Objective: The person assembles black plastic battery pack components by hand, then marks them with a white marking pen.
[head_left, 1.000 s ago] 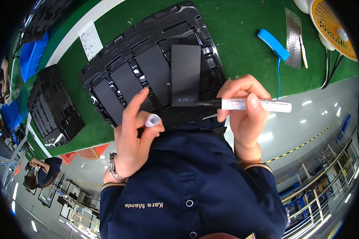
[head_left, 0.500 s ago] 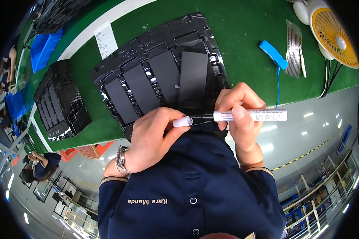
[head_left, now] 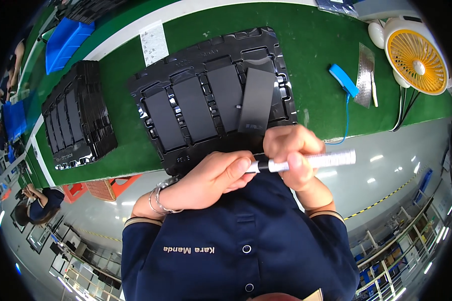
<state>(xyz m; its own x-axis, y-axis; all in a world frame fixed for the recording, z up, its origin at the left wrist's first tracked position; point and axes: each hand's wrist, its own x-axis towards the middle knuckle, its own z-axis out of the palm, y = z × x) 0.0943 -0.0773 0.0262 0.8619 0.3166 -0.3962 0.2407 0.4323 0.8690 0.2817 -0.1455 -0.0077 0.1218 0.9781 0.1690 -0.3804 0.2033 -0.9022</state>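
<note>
One left grip (head_left: 208,178) pinches the white cap (head_left: 253,167), one right grip (head_left: 297,153) clasps the marker (head_left: 336,158); black tray (head_left: 208,52) beyond both.

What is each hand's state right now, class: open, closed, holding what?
Left hand: closed, holding the cap.
Right hand: closed, holding the marker.

The person's left hand (head_left: 216,175), back upward, is curled into a pinch just beside the right hand (head_left: 292,142), which is closed and slightly blurred; left forearm (head_left: 146,205) and right forearm (head_left: 318,199) slant inward.
</note>
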